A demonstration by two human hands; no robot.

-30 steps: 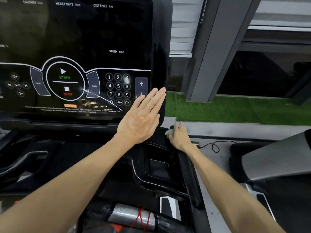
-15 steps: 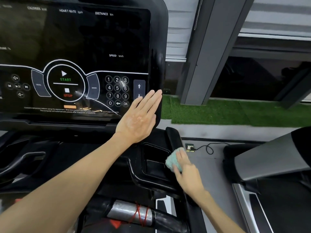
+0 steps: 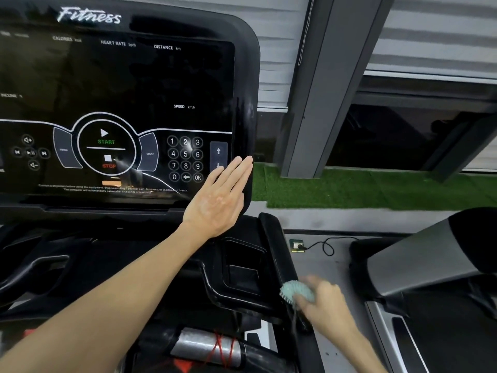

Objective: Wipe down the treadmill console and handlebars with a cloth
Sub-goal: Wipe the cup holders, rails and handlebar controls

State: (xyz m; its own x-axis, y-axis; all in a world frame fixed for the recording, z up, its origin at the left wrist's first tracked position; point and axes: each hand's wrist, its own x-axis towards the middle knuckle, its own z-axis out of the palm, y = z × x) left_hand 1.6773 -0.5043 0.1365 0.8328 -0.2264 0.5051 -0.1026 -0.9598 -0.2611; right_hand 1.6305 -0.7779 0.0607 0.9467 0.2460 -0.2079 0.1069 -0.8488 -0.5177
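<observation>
Left hand (image 3: 219, 201) flat, fingers straight, against console (image 3: 243, 109). Right hand (image 3: 321, 302), blurred, apparently grips cloth (image 3: 294, 290) on handlebar (image 3: 277, 254).

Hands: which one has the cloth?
The right hand, down at the right handlebar, grips the teal cloth; the left hand lies flat, fingers straight, against the lower right corner of the console, holding nothing.
</observation>
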